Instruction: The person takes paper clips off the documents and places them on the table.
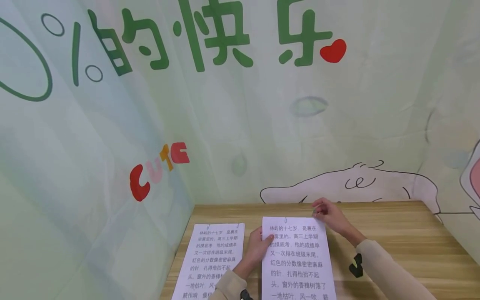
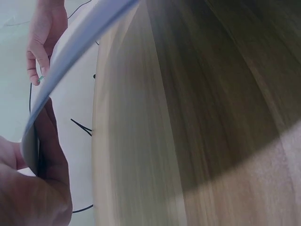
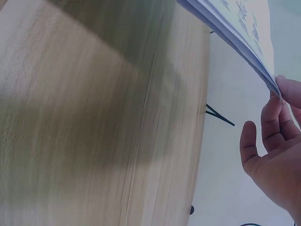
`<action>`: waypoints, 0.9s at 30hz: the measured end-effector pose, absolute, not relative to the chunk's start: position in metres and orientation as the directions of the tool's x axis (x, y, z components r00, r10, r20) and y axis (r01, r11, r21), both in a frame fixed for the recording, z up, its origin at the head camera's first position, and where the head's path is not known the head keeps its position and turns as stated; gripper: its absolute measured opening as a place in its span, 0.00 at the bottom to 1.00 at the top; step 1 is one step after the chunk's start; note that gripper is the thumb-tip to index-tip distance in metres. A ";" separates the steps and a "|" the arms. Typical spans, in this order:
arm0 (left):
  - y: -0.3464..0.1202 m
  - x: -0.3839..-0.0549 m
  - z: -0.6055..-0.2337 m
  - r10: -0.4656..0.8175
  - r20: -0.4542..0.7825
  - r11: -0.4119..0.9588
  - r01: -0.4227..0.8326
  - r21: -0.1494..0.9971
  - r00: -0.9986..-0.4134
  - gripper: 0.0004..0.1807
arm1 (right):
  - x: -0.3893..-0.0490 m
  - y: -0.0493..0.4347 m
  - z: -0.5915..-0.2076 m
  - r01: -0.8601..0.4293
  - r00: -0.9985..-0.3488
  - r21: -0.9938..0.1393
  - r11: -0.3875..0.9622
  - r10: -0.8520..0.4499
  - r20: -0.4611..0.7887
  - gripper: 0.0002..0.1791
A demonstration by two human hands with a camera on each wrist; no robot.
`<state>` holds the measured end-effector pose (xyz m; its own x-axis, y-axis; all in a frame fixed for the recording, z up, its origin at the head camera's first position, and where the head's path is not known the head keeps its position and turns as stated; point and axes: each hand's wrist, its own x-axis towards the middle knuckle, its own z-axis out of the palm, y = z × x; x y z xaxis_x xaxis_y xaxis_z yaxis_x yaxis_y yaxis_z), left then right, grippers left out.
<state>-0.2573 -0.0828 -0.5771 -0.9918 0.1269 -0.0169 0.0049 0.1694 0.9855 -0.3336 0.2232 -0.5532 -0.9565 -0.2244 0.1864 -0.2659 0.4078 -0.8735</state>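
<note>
My left hand (image 1: 256, 251) grips a stack of printed paper sheets (image 1: 296, 268) by its left edge, thumb on the front and fingers behind. The stack is raised off the table, its printed side facing me. A paper clip (image 1: 285, 220) sits on its top edge near the middle. At the top right corner, my right hand (image 1: 333, 216) pinches a small greenish paper clip (image 2: 41, 79) between thumb and fingertips. In the right wrist view, these fingertips are right at the corner of the sheets (image 3: 254, 42).
A second printed stack (image 1: 200, 266) lies to the left on the wooden table (image 1: 405, 233), with two clips along its top edge. Behind the table hangs a pale green printed cloth (image 1: 240, 116); another side of it runs along the left.
</note>
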 end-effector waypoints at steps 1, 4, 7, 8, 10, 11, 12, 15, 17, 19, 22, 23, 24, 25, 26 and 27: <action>-0.083 -0.258 -0.577 0.126 -0.018 0.171 0.004 0.985 -0.992 0.18 | -0.334 0.224 -0.553 -0.267 -0.958 -0.872 0.410 -0.214 0.193 0.17; -0.085 -0.259 -0.579 0.124 -0.029 0.162 -0.009 0.987 -0.992 0.18 | -0.336 0.228 -0.551 -0.256 -0.963 -0.865 0.431 -0.194 0.188 0.17; -0.087 -0.260 -0.581 0.120 -0.035 0.159 -0.016 0.987 -0.992 0.18 | -0.336 0.231 -0.552 -0.232 -0.970 -0.865 0.446 -0.178 0.168 0.19; -0.088 -0.260 -0.581 0.119 -0.038 0.161 -0.019 0.987 -0.992 0.18 | -0.336 0.232 -0.552 -0.228 -0.970 -0.861 0.454 -0.177 0.163 0.19; -0.089 -0.261 -0.581 0.116 -0.043 0.169 -0.023 0.985 -0.992 0.18 | -0.336 0.234 -0.553 -0.223 -0.972 -0.859 0.461 -0.173 0.159 0.19; -0.089 -0.261 -0.582 0.117 -0.044 0.172 -0.023 0.985 -0.992 0.18 | -0.336 0.234 -0.552 -0.220 -0.973 -0.857 0.465 -0.170 0.158 0.18; -0.089 -0.261 -0.582 0.115 -0.044 0.175 -0.024 0.984 -0.992 0.18 | -0.336 0.235 -0.552 -0.219 -0.973 -0.856 0.469 -0.167 0.158 0.18; -0.089 -0.262 -0.583 0.105 -0.045 0.184 -0.025 0.983 -0.993 0.19 | -0.334 0.240 -0.552 -0.220 -0.974 -0.849 0.480 -0.159 0.162 0.19; -0.089 -0.262 -0.583 0.098 -0.040 0.188 -0.021 0.982 -0.994 0.19 | -0.332 0.243 -0.551 -0.214 -0.976 -0.847 0.488 -0.151 0.159 0.20; -0.089 -0.262 -0.583 0.091 -0.036 0.192 -0.018 0.981 -0.995 0.19 | -0.330 0.245 -0.553 -0.208 -0.977 -0.843 0.496 -0.154 0.150 0.20; -0.089 -0.261 -0.583 0.087 -0.035 0.190 -0.018 0.982 -0.996 0.19 | -0.328 0.249 -0.558 -0.192 -0.979 -0.845 0.498 -0.153 0.132 0.20; -0.090 -0.261 -0.583 0.086 -0.034 0.190 -0.017 0.982 -0.996 0.19 | -0.327 0.252 -0.560 -0.197 -0.978 -0.841 0.504 -0.161 0.132 0.20; -0.090 -0.261 -0.584 0.087 -0.033 0.188 -0.016 0.982 -0.996 0.19 | -0.326 0.253 -0.563 -0.192 -0.979 -0.840 0.508 -0.157 0.130 0.19; -0.090 -0.261 -0.584 0.087 -0.032 0.189 -0.015 0.982 -0.996 0.19 | -0.326 0.255 -0.566 -0.199 -0.978 -0.835 0.514 -0.161 0.134 0.18; -0.090 -0.261 -0.584 0.085 -0.031 0.187 -0.015 0.982 -0.996 0.19 | -0.325 0.257 -0.569 -0.198 -0.978 -0.832 0.518 -0.159 0.134 0.18; -0.091 -0.261 -0.584 0.085 -0.031 0.187 -0.015 0.982 -0.996 0.20 | -0.325 0.259 -0.571 -0.205 -0.977 -0.824 0.527 -0.165 0.138 0.17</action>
<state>-0.2607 -0.0909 -0.5839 -0.9959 0.0849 -0.0311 -0.0147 0.1871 0.9822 -0.3249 0.2592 -0.5713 -0.9766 -0.1646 0.1381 -0.2055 0.5274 -0.8244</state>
